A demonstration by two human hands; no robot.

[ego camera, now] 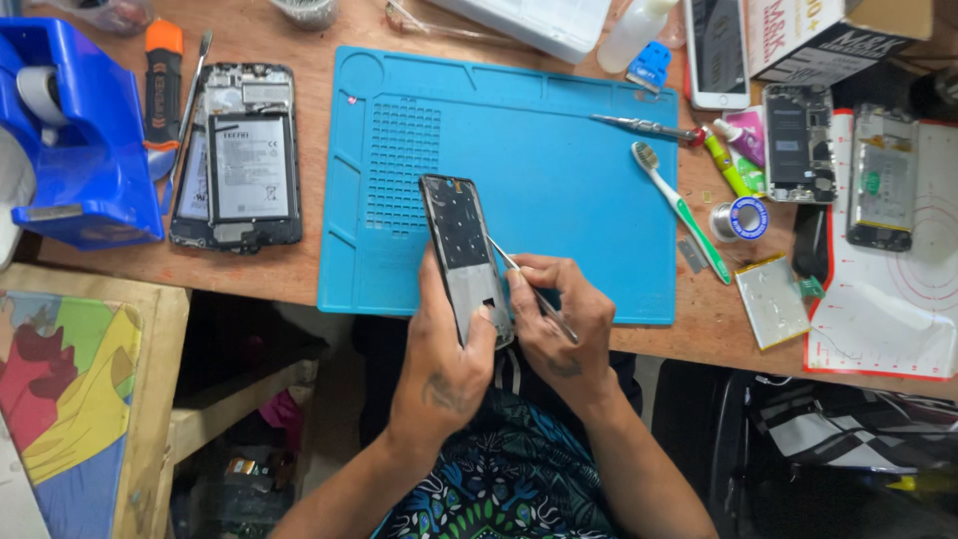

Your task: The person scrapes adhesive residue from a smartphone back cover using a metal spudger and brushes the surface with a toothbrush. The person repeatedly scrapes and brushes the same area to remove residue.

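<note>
Gripped in the left hand, a dark phone frame is held tilted, its inner side facing up; the thumb presses its lower right edge and the fingers wrap behind it. The frame sits above the front edge of a blue work mat, just over the person's lap. The right hand pinches a pair of metal tweezers between thumb and fingers, with the tips touching the right edge of the frame.

On the mat, toward its right side, lie a green-and-white toothbrush and a slim metal tool. Left of the mat, an opened phone with its battery exposed rests on the wooden table, beside an orange-and-black screwdriver and a blue tape dispenser. Right of the mat are a solder spool, two further opened phones and a white mat.
</note>
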